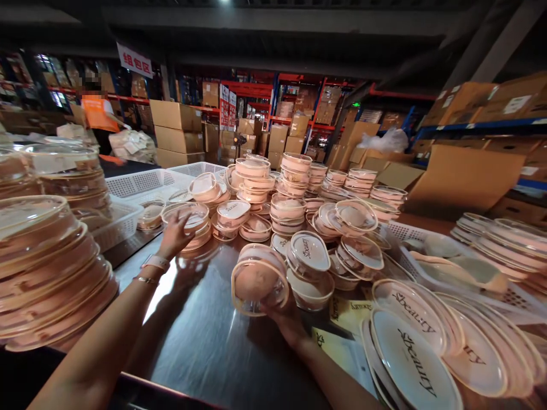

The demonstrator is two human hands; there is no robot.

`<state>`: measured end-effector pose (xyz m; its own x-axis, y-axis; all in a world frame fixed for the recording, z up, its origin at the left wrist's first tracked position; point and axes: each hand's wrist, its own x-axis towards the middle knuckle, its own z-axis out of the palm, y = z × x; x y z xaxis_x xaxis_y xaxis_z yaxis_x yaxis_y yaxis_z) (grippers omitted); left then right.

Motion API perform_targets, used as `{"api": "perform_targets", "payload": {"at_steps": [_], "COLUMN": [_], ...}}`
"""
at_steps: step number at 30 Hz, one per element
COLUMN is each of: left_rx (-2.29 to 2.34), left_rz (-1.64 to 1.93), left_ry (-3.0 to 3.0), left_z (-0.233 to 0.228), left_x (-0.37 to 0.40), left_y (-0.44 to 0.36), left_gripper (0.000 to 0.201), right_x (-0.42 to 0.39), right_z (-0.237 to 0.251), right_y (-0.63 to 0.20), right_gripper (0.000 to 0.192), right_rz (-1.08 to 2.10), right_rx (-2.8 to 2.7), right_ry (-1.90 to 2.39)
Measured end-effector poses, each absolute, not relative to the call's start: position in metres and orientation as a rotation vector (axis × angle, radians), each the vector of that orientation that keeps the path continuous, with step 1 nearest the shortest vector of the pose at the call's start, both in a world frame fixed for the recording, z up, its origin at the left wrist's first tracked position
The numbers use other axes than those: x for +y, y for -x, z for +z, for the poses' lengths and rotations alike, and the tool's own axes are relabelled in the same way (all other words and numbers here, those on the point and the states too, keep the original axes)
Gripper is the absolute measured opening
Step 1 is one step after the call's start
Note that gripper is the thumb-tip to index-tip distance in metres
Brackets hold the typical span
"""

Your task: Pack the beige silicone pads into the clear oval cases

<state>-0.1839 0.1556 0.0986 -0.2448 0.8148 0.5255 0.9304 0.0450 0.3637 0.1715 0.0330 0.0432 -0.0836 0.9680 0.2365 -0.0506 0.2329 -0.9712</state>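
Observation:
My right hand (287, 319) grips the lower right edge of a round pink case (259, 285) with a clear face and cream rim, tilted toward me above the metal table (192, 336). Another pink case shows behind it; whether that one is held too, I cannot tell. My left hand (174, 234), fingers apart and bent, is at the near side of a short stack of clear-topped cases (197, 215). Whether the fingertips touch the stack is unclear. Close to the right hand stand cases with "beauty" lettering (310, 251).
Tall stacks of cases (47, 273) rise at the left, and large lettered cases (410, 359) lie at the near right. White perforated baskets (145, 185) stand at the back left, another basket (427, 279) at the right. A person in an orange vest (96, 112) is farther back.

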Motion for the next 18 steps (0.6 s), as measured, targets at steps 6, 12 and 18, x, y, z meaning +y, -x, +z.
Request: {"api": "perform_targets", "payload": {"at_steps": [6,12,18], "left_rx": [-1.900,-1.238,-1.185], "left_rz": [-1.719,-2.425,-2.916], "left_ry": [2.313,3.185,3.072], "left_z": [0.071,0.071,0.070], "left_x": [0.105,0.069,0.073], "left_y": [0.123,0.004,-0.008], "left_gripper": [0.073,0.096,0.092], "right_x": [0.037,0.036,0.037], "right_z": [0.034,0.052,0.058], "right_y": [-0.172,-0.181,-0.185], "right_gripper": [0.061,0.042,0.036], "right_rz": [1.112,1.600,1.786], "right_rx": [-1.232,-1.004,-0.922], "right_ry": [0.872,0.602,0.708]}}
